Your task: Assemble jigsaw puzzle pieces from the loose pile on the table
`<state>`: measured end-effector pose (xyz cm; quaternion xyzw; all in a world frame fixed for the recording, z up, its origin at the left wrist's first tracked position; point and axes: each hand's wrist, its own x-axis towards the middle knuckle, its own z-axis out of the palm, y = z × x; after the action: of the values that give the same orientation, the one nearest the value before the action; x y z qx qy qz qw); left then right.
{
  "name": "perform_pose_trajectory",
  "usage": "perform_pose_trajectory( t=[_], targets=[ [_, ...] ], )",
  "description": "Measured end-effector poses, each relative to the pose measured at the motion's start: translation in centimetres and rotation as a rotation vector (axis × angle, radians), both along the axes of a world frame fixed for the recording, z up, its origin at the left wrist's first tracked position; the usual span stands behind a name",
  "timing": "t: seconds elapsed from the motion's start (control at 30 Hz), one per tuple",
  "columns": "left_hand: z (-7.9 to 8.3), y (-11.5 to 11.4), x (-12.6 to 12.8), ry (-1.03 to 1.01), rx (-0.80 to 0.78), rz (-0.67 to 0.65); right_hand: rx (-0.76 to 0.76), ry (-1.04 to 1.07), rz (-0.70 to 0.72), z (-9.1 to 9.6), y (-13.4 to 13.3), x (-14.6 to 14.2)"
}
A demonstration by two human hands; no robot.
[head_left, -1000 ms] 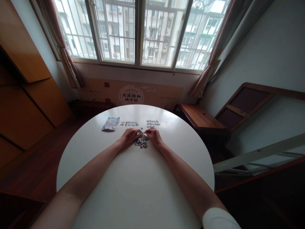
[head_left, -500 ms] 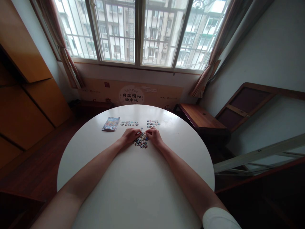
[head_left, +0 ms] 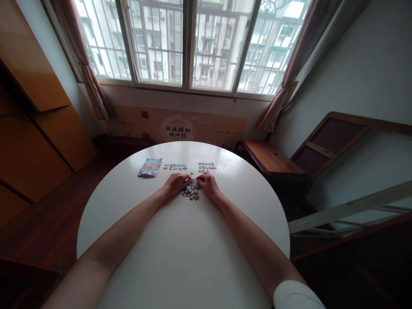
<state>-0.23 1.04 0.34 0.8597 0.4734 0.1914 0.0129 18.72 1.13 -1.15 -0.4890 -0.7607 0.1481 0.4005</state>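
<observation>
A small heap of loose jigsaw pieces (head_left: 191, 191) lies on the round white table (head_left: 180, 253). My left hand (head_left: 175, 183) rests at the heap's left edge with its fingers curled down onto the pieces. At the heap's right edge my right hand (head_left: 208, 183) sits in the same way, fingertips pinched at the top of the pile. What each hand grips is too small to make out. Beyond the hands lie two short joined rows of pieces, the left row (head_left: 174, 166) and the right row (head_left: 206, 165).
A printed puzzle bag (head_left: 149, 167) lies flat at the far left of the table. A wooden bench (head_left: 270, 159) stands to the right, wooden cabinets (head_left: 38, 141) to the left, and a barred window (head_left: 189, 43) fills the wall ahead.
</observation>
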Motion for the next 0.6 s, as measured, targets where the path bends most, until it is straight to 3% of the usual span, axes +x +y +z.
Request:
perform_pose_trajectory(
  t=[0.6],
  targets=[
    [-0.52, 0.28, -0.16, -0.022, 0.056, -0.012, 0.009, 0.002, 0.003, -0.02, 0.07, -0.09]
  ],
)
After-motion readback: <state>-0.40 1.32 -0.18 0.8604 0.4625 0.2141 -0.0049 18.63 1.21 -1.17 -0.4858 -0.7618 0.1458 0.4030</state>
